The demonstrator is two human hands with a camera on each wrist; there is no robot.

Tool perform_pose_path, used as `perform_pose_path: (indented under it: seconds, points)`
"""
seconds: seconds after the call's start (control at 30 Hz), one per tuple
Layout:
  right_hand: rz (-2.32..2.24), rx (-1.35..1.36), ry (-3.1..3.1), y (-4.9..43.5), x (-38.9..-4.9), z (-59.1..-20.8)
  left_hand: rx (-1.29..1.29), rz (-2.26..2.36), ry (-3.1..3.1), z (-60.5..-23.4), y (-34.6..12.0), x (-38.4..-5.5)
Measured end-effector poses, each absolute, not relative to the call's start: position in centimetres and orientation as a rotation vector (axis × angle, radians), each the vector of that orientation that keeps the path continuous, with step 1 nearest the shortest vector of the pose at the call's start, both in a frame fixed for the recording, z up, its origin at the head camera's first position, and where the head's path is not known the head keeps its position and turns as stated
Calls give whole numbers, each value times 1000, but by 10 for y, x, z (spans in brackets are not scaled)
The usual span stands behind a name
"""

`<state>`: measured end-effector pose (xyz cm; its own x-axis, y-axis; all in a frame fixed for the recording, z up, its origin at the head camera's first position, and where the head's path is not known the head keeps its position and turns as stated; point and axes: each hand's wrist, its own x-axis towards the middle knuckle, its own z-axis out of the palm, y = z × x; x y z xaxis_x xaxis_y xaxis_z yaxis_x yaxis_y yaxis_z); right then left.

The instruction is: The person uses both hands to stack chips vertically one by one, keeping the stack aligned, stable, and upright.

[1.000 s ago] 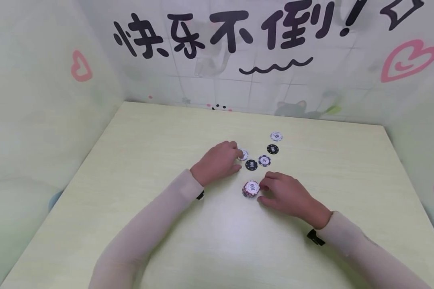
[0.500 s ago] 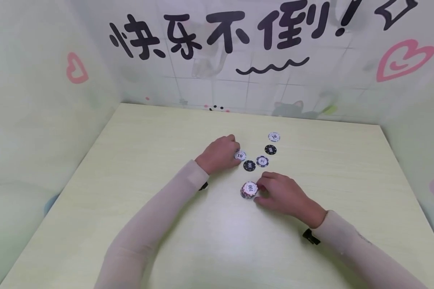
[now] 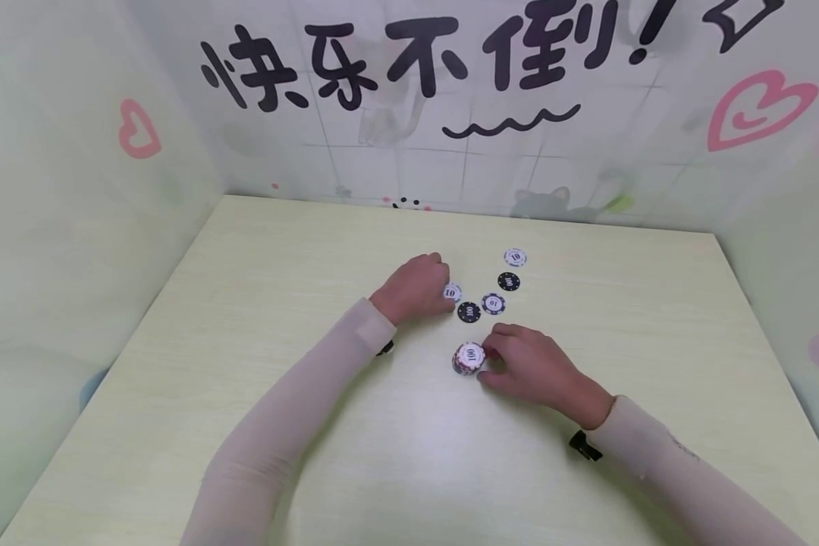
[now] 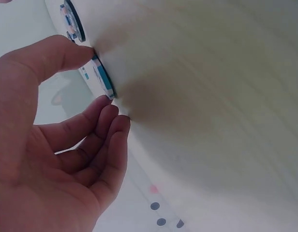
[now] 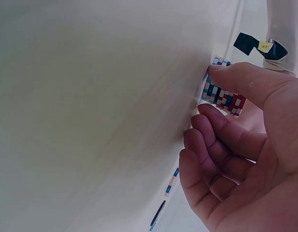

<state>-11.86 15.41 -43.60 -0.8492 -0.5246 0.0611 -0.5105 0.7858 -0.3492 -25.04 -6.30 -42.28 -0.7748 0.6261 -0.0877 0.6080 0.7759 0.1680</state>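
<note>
My left hand (image 3: 415,290) pinches a white poker chip (image 3: 453,292) marked 10 at its edges. The left wrist view shows the chip's rim (image 4: 104,79) between thumb and index fingertips, close to the table. Beside a short stack of poker chips (image 3: 469,356), topped by a white one marked 100, rests my right hand (image 3: 534,366). Its loosely bent fingers and thumb are at the stack's right side. In the right wrist view, the thumb (image 5: 245,79) overlaps the stack's striped edges (image 5: 230,100).
A black chip (image 3: 469,312) lies beside the pinched one. A dark-rimmed 10 chip (image 3: 494,304), another black chip (image 3: 508,282) and a white 10 chip (image 3: 515,258) continue the curved line towards the back wall (image 3: 355,171). All lie flat on the pale table (image 3: 300,258).
My left fingers have moved from over the white 10 chip to its edges, leaving its number visible. The right hand stays beside the stack. The head view has shifted slightly.
</note>
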Motion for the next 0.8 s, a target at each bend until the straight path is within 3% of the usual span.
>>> perform_pose_path:
  seconds: [0.43,0.8]
  points:
    - [-557,-854,2938,154,-119,-438,1108,238,2843,-424,-70,-246]
    - [-545,-847,2946,152,-119,-435,1064,336,2814,-415,-79,-228]
